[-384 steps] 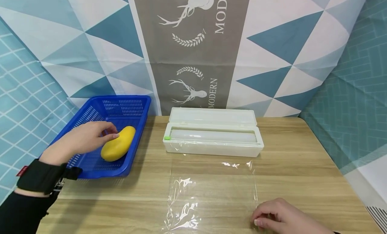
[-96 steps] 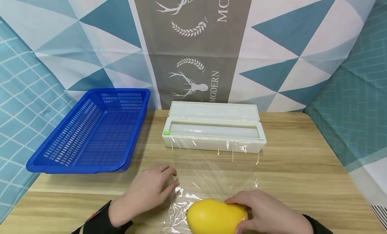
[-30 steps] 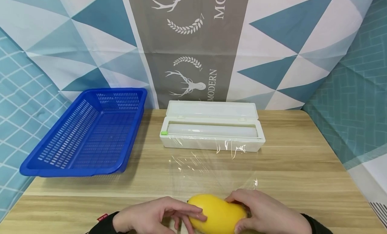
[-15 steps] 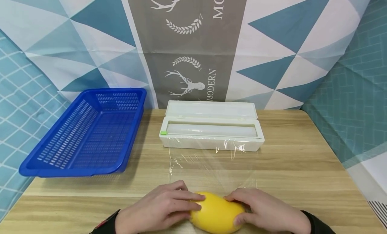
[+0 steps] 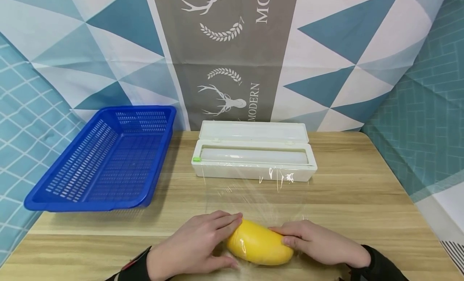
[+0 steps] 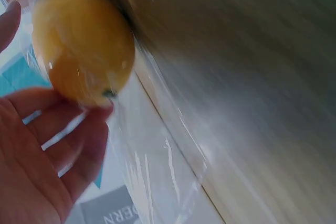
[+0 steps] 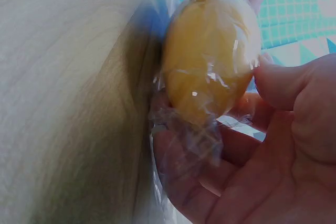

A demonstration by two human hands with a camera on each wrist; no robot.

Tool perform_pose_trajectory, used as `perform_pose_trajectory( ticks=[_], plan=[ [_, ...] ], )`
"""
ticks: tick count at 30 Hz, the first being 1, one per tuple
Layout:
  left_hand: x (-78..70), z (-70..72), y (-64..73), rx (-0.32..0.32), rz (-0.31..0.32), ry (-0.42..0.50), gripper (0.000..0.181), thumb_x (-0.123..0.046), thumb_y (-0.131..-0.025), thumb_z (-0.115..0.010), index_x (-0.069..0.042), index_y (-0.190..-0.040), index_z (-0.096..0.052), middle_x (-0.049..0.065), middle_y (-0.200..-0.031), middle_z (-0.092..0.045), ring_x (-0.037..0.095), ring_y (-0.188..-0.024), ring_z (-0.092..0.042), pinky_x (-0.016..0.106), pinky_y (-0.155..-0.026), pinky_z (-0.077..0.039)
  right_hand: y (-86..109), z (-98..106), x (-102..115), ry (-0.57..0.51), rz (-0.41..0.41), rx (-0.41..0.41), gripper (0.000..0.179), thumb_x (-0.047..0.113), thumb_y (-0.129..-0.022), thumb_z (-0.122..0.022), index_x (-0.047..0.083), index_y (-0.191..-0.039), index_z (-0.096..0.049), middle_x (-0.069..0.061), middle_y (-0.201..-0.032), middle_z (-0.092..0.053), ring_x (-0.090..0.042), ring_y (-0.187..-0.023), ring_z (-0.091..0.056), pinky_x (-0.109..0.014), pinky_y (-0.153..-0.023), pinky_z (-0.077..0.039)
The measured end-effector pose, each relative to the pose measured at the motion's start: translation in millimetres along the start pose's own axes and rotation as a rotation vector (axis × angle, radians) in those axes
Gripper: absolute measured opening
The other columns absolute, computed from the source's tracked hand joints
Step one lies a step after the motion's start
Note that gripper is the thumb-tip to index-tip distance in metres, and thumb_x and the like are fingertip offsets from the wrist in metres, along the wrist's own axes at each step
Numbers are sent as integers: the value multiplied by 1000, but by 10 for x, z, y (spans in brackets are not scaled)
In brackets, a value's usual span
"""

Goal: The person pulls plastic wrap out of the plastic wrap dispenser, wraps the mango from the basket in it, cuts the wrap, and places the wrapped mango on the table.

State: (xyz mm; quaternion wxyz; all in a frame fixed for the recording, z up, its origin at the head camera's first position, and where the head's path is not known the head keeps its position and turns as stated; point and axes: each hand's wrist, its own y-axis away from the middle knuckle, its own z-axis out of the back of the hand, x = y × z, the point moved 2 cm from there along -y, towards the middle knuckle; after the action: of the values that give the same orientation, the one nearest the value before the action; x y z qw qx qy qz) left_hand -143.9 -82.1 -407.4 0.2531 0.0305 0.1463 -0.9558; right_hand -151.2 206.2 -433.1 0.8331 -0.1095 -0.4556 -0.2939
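Observation:
A yellow mango [image 5: 259,242] lies crosswise near the front middle of the table, in clear cling film [image 5: 246,196]. My right hand [image 5: 319,242] grips its right end between thumb and fingers; in the right wrist view, crumpled film [image 7: 202,135] bunches between the fingers there. My left hand [image 5: 203,244] curls its fingers over the left end, its thumb lower down near the table. The left wrist view shows these fingers [image 6: 79,135] against the mango's stem end. The film runs back to a white dispenser box [image 5: 253,172] with its lid up and a roll inside.
A blue plastic basket [image 5: 145,188] with nothing in it stands at the left of the wooden table [image 5: 362,200]. A green slider [image 5: 197,159] sits at the box's left end. Patterned cloth [image 5: 232,43] hangs behind the table.
The mango went from the basket onto the film. In the last second the left hand has come round its left end, and both hands moved it slightly toward the box, film now over its front.

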Motion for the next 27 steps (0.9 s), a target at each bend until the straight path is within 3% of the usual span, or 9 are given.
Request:
perform_pose_trajectory(
  ticks=[5,12,19,22,25,27],
  plan=[
    [-62,-61,-103,-37,95,-69,84,-72,-80,-44,-6,-130,-50,2,-123,-57,11,-103,-53,29,-81,-46,5,8,-41,-43,-77,-16,37,31,-101,-31,27,-135,-47,11,-117,-58,-9,-97,-54,-29,-85,-42],
    [-74,-101,-198,-54,191,-74,61,-57,-93,-36,-7,-121,-59,2,-110,-63,12,-96,-57,31,-78,-48,2,21,-53,-12,-99,-102,34,31,-101,-32,31,-128,-53,9,-92,-56,-8,-78,-53,-27,-66,-45],
    [-81,-95,-258,-106,237,-46,51,-49,-95,-38,-9,-111,-66,-2,-101,-66,9,-86,-59,29,-73,-48,-4,40,18,295,-175,-299,31,42,-100,-31,37,-112,-58,22,-99,-56,0,-88,-52,-30,-76,-45],
    [-78,-95,-276,-111,258,-50,50,-48,-95,-38,-11,-108,-68,-2,-99,-67,8,-83,-60,29,-70,-49,-10,53,52,426,-200,-394,29,44,-98,-36,33,-107,-61,24,-96,-53,2,-84,-50,-27,-73,-45],
    [-72,-97,-298,-132,261,-77,46,-45,-96,-38,-12,-104,-69,-3,-95,-68,9,-79,-60,29,-66,-50,1,85,122,566,-148,-509,25,39,-96,-45,26,-105,-64,22,-99,-52,2,-87,-48,-25,-74,-46],
    [-66,-96,-314,-155,260,-92,43,-43,-96,-40,-12,-100,-70,-4,-91,-68,9,-75,-60,29,-62,-49,17,118,200,659,-53,-593,21,33,-94,-51,23,-106,-64,18,-104,-52,0,-93,-47,-26,-77,-45]
  ],
)
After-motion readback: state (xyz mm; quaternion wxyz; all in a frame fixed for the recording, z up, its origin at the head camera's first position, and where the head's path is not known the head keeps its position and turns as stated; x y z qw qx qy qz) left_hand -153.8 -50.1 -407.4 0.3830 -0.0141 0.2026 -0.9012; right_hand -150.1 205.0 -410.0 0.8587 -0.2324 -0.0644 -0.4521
